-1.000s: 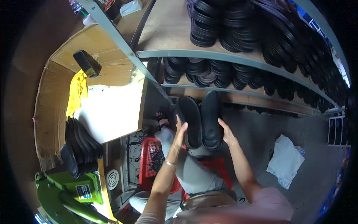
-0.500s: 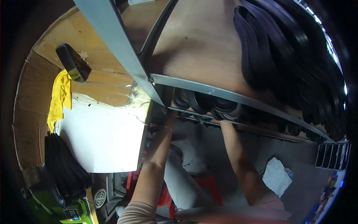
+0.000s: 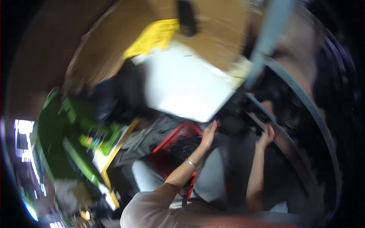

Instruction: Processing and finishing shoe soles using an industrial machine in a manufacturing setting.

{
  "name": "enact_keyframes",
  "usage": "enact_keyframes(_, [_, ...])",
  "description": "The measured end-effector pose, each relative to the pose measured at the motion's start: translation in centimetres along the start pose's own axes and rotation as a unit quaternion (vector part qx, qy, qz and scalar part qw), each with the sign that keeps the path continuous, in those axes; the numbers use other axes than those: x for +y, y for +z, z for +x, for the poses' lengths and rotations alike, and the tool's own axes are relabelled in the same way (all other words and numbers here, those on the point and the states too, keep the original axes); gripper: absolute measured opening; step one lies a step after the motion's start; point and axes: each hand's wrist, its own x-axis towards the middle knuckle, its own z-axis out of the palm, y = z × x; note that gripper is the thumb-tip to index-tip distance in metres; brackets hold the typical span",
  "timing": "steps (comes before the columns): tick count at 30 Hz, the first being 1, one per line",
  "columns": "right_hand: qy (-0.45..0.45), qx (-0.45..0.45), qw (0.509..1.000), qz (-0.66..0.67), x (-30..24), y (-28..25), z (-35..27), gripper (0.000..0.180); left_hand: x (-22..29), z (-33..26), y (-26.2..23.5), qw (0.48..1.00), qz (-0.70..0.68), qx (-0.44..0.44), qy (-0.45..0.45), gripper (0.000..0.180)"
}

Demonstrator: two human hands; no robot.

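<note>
My left hand [image 3: 209,135], with a bracelet on its wrist, is beside the near corner of the white tabletop [image 3: 186,85]. Its fingers are pressed together; what they hold, if anything, is lost in blur. My right hand [image 3: 267,136] is raised at the edge of the metal shelf rack [image 3: 296,81], fingers curled, and its contents cannot be made out either. Between the two hands is a dark, smeared shape [image 3: 232,124] that could be black strips or shadow. Black looped strips [image 3: 336,98] lie along the rack on the right.
A yellow cloth [image 3: 154,38] and a black upright object [image 3: 186,18] are at the tabletop's far side, against cardboard [image 3: 220,34]. A dark bundle [image 3: 123,91] lies on its left. A green machine [image 3: 57,140] stands further left. Something red-framed [image 3: 176,138] is by my knees.
My view has swung left, so the tabletop now sits in the middle. Both hands have come out from under the shelf, where the strips hid them, into sight.
</note>
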Motion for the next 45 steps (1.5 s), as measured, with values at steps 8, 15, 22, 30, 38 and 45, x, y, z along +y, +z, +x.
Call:
enact_keyframes(8, [-0.191,-0.505,0.833,0.124,-19.8,10.6,-24.4,0.019,14.5,-15.2,-19.8,0.83,-0.041,0.441,0.338,0.045])
enact_keyframes(15, [0.2,-0.632,0.737,-0.131,-25.1,29.7,-31.8,0.104,24.6,-9.1,-26.0,0.906,-0.285,0.135,0.283,0.083])
enact_keyframes(22, [0.151,-0.688,0.705,-0.08,-25.5,29.2,-33.5,0.082,26.8,-7.7,-24.4,0.925,-0.242,0.107,0.274,0.071])
enact_keyframes(30, [0.104,-0.514,0.851,-0.005,-26.1,13.7,-28.0,0.082,23.1,-9.6,-14.0,0.941,-0.251,0.005,0.226,0.06])
enact_keyframes(38, [-0.029,-0.484,0.873,0.056,-23.4,0.4,-23.4,0.121,18.3,-16.7,-5.3,0.952,-0.237,-0.153,0.121,0.069])
enact_keyframes(45, [0.117,-0.399,0.902,0.119,-18.4,-19.7,-18.8,0.106,4.5,-19.7,2.8,0.95,-0.085,-0.301,-0.016,0.111])
